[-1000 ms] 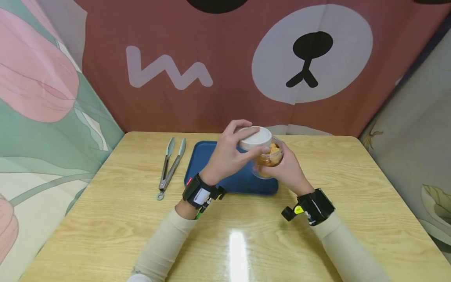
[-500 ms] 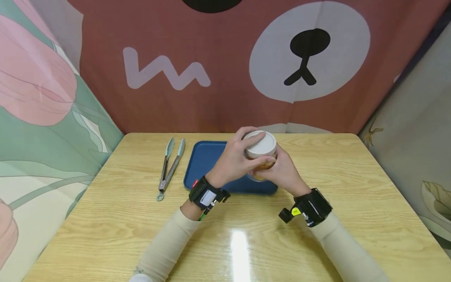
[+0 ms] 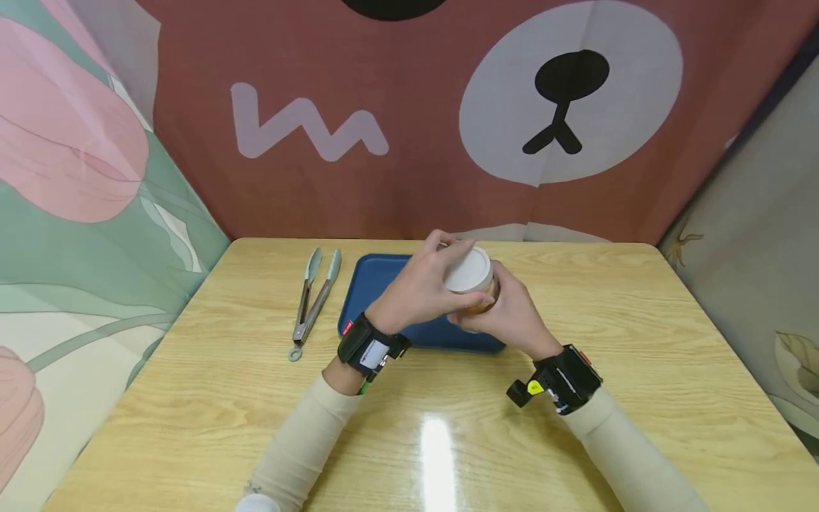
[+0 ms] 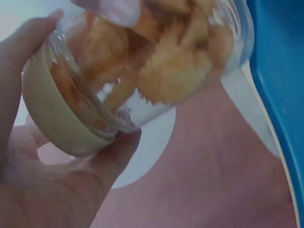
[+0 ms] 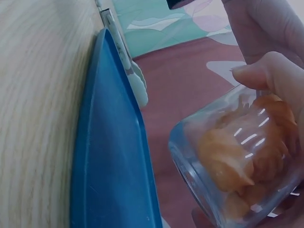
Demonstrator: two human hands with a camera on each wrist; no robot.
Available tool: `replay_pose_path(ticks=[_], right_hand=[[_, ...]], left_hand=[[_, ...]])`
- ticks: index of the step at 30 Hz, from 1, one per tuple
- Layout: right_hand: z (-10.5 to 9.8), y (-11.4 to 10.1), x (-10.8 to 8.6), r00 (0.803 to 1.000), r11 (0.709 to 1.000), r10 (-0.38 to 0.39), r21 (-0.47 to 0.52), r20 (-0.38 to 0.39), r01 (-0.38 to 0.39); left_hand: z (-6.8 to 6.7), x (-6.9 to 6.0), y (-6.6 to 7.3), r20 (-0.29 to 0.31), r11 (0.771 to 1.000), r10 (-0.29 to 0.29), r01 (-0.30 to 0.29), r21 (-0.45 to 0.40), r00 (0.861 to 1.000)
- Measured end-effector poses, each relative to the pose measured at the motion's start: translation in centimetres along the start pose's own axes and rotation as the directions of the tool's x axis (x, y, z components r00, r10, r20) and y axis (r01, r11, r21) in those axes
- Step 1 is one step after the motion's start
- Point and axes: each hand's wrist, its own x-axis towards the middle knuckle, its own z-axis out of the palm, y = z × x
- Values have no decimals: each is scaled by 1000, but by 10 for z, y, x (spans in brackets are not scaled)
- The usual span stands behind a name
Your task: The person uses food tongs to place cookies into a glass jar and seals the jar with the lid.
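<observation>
A clear jar (image 5: 228, 156) of golden-brown baked pieces (image 4: 173, 71), cookies or pastry by their look, is held tilted above the blue tray (image 3: 377, 277). Its white lid (image 3: 470, 270) sits on the mouth. My left hand (image 3: 419, 291) grips the lid by its rim, thumb on the near side and fingers round the far side. Around the jar's body curl the fingers of my right hand (image 3: 515, 316). In the right wrist view the jar's base hangs clear of the tray. Whether the lid is screwed tight cannot be seen.
Metal tongs (image 3: 313, 306) with pale blue-green tips lie on the wooden table (image 3: 256, 412), left of the tray. A fabric backdrop (image 3: 409, 142) with a bear face rises behind the table's far edge. Each wrist wears a black camera band.
The lid, earlier tilted off the open jar, came down onto its mouth. Both hands then shifted slightly left with the jar, and the lid now leans more.
</observation>
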Motion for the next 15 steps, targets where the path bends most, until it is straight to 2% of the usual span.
replay_pose_path(ticks=[4, 10, 13, 15], right_hand=[[3, 2, 0, 1000, 1000, -27, -5, -8, 27], [5, 1, -1, 997, 998, -61, -36, -38, 60], [6, -1, -1, 994, 994, -90, -67, -62, 85], [7, -2, -2, 991, 991, -107, -89, -77, 100]], left_hand=[[-1, 0, -3, 5, 998, 27, -27, 59, 1000], [4, -2, -4, -61, 990, 84, -77, 115, 995], [7, -3, -3, -85, 987, 80, -67, 147, 993], [9, -3, -3, -79, 985, 61, -47, 169, 995]])
